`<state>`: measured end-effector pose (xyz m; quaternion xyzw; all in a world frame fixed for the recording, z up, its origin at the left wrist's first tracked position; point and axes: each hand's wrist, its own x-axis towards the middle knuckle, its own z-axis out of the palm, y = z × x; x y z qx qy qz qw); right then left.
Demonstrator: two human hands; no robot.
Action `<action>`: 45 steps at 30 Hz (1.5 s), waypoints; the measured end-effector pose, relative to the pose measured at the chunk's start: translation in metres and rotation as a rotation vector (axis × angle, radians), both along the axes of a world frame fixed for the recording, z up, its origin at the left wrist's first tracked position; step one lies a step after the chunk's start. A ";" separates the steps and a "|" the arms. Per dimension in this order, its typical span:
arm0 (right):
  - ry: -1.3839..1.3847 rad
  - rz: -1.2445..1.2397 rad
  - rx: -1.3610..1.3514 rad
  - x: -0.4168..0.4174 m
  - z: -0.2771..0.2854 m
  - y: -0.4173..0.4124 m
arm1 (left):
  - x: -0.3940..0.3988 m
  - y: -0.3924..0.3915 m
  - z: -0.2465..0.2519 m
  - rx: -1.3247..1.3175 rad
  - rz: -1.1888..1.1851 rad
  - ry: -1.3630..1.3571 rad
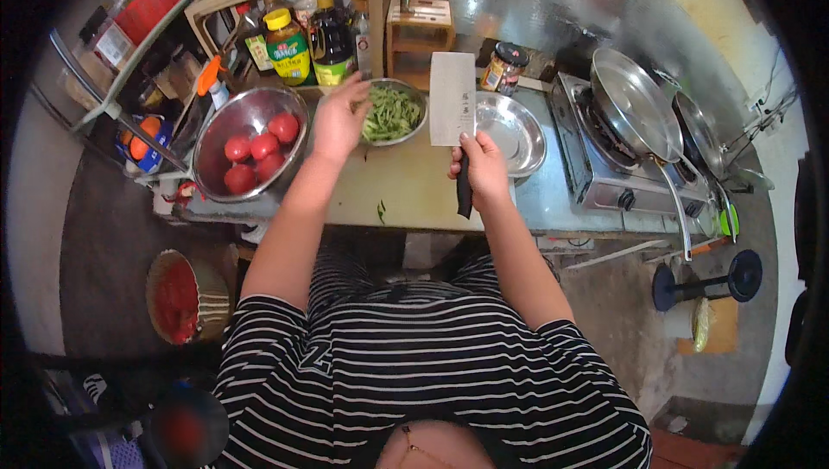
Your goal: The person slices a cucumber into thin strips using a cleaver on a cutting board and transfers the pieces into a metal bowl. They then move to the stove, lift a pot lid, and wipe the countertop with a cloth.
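My right hand (484, 168) grips the black handle of a cleaver (452, 100), its broad blade pointing away from me over the cutting board (421, 194). My left hand (340, 116) holds nothing, fingers apart and slightly blurred, by the left rim of a metal bowl of chopped green vegetables (392, 114). Left of that hand, a large steel bowl (207, 174) contains several red tomatoes (267, 166). Behind the cleaver sits a shallow steel dish (532, 135), partly covered by the blade and my right hand. A few green scraps (381, 212) lie on the board.
Sauce bottles (288, 48) stand under a shelf at the back, near a wooden knife block (421, 28) and a lidded jar (505, 67). To the right, a gas stove (602, 190) carries a steel pan (638, 106) whose handle overhangs the counter. A bin (214, 300) stands lower left.
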<state>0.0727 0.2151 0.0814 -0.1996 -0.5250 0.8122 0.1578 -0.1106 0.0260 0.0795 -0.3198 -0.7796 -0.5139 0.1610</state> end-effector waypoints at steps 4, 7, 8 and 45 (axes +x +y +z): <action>-0.060 0.109 0.153 0.052 -0.016 0.014 | 0.042 -0.035 -0.010 0.025 -0.004 -0.029; -0.206 0.204 0.166 0.099 -0.025 0.020 | 0.083 -0.070 -0.049 -0.154 0.008 -0.122; -0.277 0.216 0.132 0.112 -0.027 0.017 | 0.096 -0.077 -0.065 -0.116 0.012 -0.201; -0.352 0.349 0.134 0.113 -0.080 -0.063 | 0.087 -0.096 -0.051 -0.023 0.209 -0.007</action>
